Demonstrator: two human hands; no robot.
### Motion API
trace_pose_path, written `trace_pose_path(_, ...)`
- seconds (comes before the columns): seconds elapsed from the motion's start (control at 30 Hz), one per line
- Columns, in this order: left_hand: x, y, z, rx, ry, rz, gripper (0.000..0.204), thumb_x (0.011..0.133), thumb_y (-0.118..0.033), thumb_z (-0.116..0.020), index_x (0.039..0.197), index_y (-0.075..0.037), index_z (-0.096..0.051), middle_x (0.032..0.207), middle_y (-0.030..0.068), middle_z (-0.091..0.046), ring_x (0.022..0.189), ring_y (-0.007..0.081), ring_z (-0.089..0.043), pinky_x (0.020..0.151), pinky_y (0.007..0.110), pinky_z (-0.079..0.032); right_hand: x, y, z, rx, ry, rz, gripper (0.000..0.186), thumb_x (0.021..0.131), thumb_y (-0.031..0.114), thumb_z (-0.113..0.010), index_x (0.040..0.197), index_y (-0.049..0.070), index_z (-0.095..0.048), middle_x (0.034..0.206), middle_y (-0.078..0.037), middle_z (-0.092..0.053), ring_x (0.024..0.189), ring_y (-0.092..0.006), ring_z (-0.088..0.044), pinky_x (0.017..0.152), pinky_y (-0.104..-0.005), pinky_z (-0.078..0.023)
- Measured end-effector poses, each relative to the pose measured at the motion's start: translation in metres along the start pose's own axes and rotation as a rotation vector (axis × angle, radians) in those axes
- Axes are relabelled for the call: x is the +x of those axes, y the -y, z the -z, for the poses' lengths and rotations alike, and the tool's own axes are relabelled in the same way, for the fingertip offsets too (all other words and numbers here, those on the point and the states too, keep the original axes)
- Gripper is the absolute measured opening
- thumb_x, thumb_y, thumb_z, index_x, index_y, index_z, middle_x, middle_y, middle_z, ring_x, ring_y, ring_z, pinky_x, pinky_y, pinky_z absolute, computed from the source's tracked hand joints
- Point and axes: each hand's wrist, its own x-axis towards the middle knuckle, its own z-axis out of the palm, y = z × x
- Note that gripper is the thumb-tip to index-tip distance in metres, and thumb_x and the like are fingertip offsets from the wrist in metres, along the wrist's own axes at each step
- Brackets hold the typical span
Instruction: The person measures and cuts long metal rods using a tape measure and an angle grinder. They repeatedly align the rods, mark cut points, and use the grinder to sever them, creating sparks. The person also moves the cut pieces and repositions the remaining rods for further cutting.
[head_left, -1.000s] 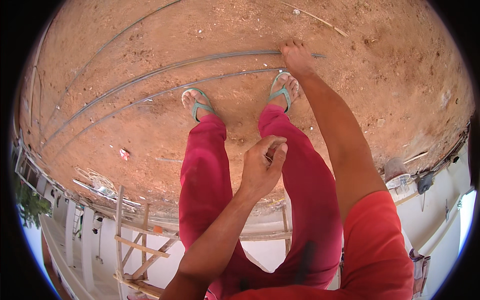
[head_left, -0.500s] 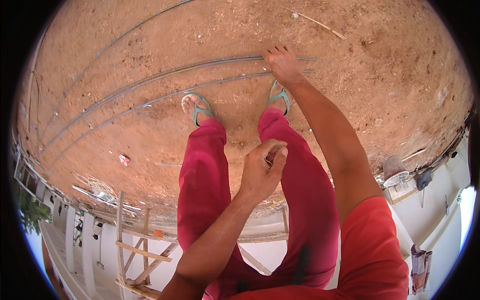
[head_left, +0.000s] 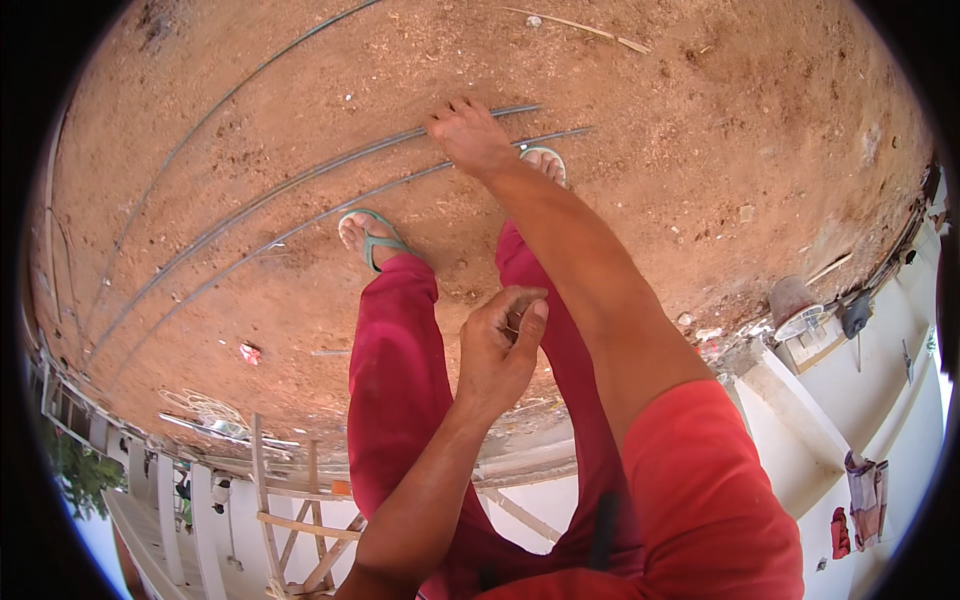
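Long thin grey steel rods (head_left: 300, 176) lie side by side on the reddish ground and sweep off to the far left. My right hand (head_left: 468, 135) reaches down ahead of my feet, its fingers closed around these rods a short way from their right ends. Nearer my feet runs another steel rod (head_left: 385, 182), passing by my right wrist. My left hand (head_left: 503, 342) is raised in front of my thighs with its fingers curled and the thumb against them. Whatever it holds, if anything, is hidden.
Another bent rod (head_left: 215, 110) lies farther off at the upper left. A thin stick (head_left: 590, 32) is on the ground ahead. Behind me stand a wooden frame (head_left: 264, 500) at left and a bucket (head_left: 792, 305) at right. Coiled pale cord (head_left: 205, 408) lies near the frame.
My right hand has moved left with the rods in it. Their ends now lie left of the nearer rod's end. My left hand keeps its curl, and the view has shifted slightly.
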Motion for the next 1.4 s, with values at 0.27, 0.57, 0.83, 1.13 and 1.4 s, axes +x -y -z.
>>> trace_pose_path(0.27,0.004,0.002,0.001,-0.053,-0.053,-0.054,0.024,0.104,-0.016,-0.063,0.113,0.005,-0.07,0.078,0.0055,-0.066,0.064,0.0057,-0.051,0.056,0.026,-0.042,0.01,0.011,0.0,-0.012,0.029,0.021,0.02,0.091,0.012,-0.058,0.102,0.01,-0.076,0.112,-0.009,-0.073,0.116,-0.0269,-0.065,0.1,-0.0466,-0.049)
trace_pose_path(0.57,0.003,-0.002,0.003,-0.054,-0.051,-0.071,0.023,0.104,-0.016,-0.064,0.112,0.005,-0.07,0.078,0.0046,-0.066,0.063,0.0052,-0.05,0.055,0.025,-0.042,0.013,0.016,0.008,-0.086,0.131,0.059,0.017,0.09,0.013,-0.061,0.098,0.01,-0.077,0.11,-0.009,-0.074,0.113,-0.027,-0.068,0.088,-0.0425,-0.057)
trace_pose_path(0.83,0.003,0.0,0.005,-0.078,-0.031,-0.086,0.023,0.104,-0.015,-0.064,0.111,0.005,-0.071,0.075,0.0038,-0.064,0.062,0.0048,-0.05,0.054,0.025,-0.041,0.02,0.021,0.006,-0.002,0.188,0.093,0.016,0.09,0.011,-0.063,0.098,0.005,-0.075,0.109,-0.011,-0.073,0.112,-0.0293,-0.069,0.084,-0.043,-0.06)
trace_pose_path(1.13,0.004,-0.009,0.012,-0.085,0.016,-0.062,0.028,0.107,-0.022,-0.061,0.11,0.004,-0.07,0.084,0.0025,-0.066,0.073,0.0072,-0.055,0.065,0.026,-0.046,0.028,0.028,0.011,-0.08,0.184,0.111,0.015,0.088,0.011,-0.065,0.094,0.003,-0.076,0.107,-0.012,-0.075,0.107,-0.0277,-0.071,0.08,-0.0403,-0.063)
trace_pose_path(1.4,-0.018,0.044,-0.002,0.003,-0.258,-0.116,0.019,0.1,-0.016,-0.065,0.103,0.0,-0.073,0.072,0.0044,-0.063,0.065,0.01,-0.056,0.062,0.03,-0.047,-0.027,0.036,0.085,-0.097,0.183,-0.043,0.034,0.085,0.002,-0.066,0.119,0.005,-0.06,0.117,-0.016,-0.066,0.117,-0.034,-0.065,0.097,-0.0448,-0.054)
